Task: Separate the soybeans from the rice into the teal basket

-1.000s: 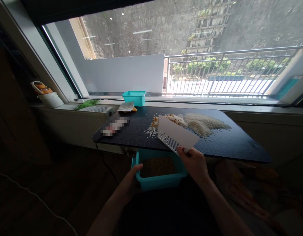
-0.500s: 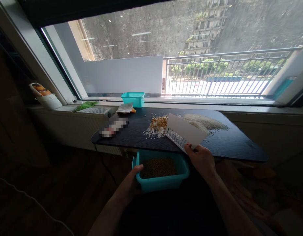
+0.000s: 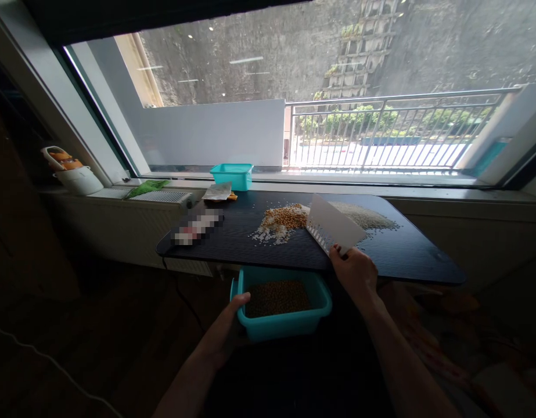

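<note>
My left hand [image 3: 228, 319] grips the left side of a turquoise plastic tub [image 3: 285, 330], thumb over its rim. Brownish-yellow grains [image 3: 279, 297], like beans, cover the tub's bottom. The tub is below the table's front edge. My right hand [image 3: 355, 271] pinches the near edge of a thin white card with a row of slots [image 3: 335, 226]. Tilted, the card stands on the table between two heaps. Left of it lie yellow-orange grains [image 3: 289, 216] mixed with white rice-like grains [image 3: 272, 234]; behind and right of it spreads a pale heap of rice-like grains [image 3: 372, 217].
The dark table [image 3: 245, 232] has rounded corners. On its left are a blurred-out item [image 3: 198, 226] and a paper packet [image 3: 218, 191]. A second turquoise tub [image 3: 231, 179] stands by the window. A radiator [image 3: 158, 197] carries a green cloth [image 3: 148, 187] and a white pot [image 3: 79, 179].
The card has swung to a steeper tilt and shifted slightly right, uncovering more of the yellow-orange grains. My left hand still holds the tub. The whole view has moved slightly.
</note>
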`<state>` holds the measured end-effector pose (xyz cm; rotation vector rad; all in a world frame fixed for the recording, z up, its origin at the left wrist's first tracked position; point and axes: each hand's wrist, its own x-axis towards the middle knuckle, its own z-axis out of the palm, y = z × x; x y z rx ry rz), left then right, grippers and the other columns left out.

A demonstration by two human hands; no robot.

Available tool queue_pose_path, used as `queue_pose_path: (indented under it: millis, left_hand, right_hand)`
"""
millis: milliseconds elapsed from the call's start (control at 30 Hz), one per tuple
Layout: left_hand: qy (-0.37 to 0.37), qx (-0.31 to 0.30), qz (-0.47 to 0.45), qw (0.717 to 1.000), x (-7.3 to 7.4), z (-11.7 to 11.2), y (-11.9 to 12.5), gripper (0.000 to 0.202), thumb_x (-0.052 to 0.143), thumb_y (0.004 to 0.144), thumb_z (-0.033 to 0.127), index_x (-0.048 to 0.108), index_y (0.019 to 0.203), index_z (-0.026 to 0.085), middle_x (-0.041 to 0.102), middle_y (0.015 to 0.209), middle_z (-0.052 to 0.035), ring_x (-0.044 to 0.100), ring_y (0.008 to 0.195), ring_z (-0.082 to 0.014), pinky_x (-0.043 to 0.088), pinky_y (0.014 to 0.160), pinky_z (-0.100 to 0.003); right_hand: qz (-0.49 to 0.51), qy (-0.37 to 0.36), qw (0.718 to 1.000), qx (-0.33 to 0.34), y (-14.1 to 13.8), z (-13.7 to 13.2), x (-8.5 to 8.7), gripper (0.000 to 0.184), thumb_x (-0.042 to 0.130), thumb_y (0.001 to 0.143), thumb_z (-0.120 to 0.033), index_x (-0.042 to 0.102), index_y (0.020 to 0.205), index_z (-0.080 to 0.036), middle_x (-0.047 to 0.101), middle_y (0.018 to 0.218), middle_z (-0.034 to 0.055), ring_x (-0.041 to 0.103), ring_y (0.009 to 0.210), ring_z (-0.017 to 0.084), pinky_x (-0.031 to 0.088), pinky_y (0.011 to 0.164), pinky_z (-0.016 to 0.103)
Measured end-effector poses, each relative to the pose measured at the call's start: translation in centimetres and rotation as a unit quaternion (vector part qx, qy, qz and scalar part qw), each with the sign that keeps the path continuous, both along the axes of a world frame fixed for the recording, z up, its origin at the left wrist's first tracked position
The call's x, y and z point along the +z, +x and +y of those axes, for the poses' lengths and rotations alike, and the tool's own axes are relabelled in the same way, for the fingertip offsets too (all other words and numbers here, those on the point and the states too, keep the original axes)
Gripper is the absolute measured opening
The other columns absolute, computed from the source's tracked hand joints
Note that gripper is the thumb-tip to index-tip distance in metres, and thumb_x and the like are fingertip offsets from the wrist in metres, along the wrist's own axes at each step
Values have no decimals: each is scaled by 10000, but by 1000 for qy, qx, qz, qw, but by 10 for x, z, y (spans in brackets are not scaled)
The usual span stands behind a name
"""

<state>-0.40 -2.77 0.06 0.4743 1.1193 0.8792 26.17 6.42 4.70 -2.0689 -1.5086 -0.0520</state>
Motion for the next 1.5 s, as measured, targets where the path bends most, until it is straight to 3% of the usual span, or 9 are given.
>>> queue_pose_path:
  millis: [333,500,633,767,867,1000,1300,1400,1500]
  left_hand:
    - [-16,11,8,1000,-1,1,0,807,624,804,519,347,1486,187,627,1316,-145,576,1230,-346,519,910,-448]
    - [-19,2,5,1000,-3,2,2,794,624,809,526,360,1473,181,636,1296,-151,583,1215,-335,524,894,-429]
    - [-20,-11,-1,1000,-4,4,10,757,597,821,549,387,1457,197,646,1274,-143,605,1178,-321,528,876,-415]
    - [-23,-38,-18,999,-8,8,20,749,583,818,567,410,1443,192,672,1218,-139,610,1163,-327,525,872,-422]
    - [-25,-48,-27,998,-11,9,24,746,572,823,567,406,1446,192,678,1202,-137,612,1155,-331,517,887,-436]
    - [-14,-45,-31,998,-9,7,26,759,566,829,567,380,1459,185,656,1242,-148,595,1175,-335,505,908,-445]
    - [-18,-39,-24,999,-3,3,24,737,524,862,526,327,1484,183,613,1305,-155,555,1231,-334,500,923,-445]
    - [-15,-37,-21,999,-2,2,24,752,531,857,525,321,1488,174,595,1330,-167,545,1244,-339,504,918,-446]
    - [-14,-34,-18,999,-5,3,22,768,545,850,529,317,1492,175,583,1349,-166,538,1255,-340,507,918,-447]
  right_hand:
    - [5,5,999,-45,52,15,-1,402,497,869,-431,781,800,-155,743,759,177,672,709,285,354,574,326]
    - [122,55,991,-9,76,29,1,347,570,801,-432,764,747,-150,753,755,157,688,760,289,409,596,323]
    - [246,134,959,36,88,36,0,321,640,721,-461,743,701,-158,745,702,100,683,725,255,465,631,315]
    - [350,167,919,72,79,34,-3,412,696,655,-565,734,713,-159,717,656,58,602,569,180,461,537,289]
    - [381,159,906,99,63,29,-4,473,683,660,-630,717,713,-162,685,630,37,533,503,139,441,493,273]
    - [369,144,910,120,48,23,-4,501,609,719,-670,672,672,-175,621,555,18,477,460,126,401,475,271]
    - [292,81,925,230,44,13,-1,515,540,757,-663,576,538,-199,605,577,28,525,575,165,414,562,293]
    - [309,80,918,233,47,11,0,543,553,749,-677,556,498,-196,626,594,42,520,568,157,411,553,289]
    - [369,87,902,206,48,12,-2,541,614,700,-705,631,568,-181,619,572,32,526,544,154,427,518,282]
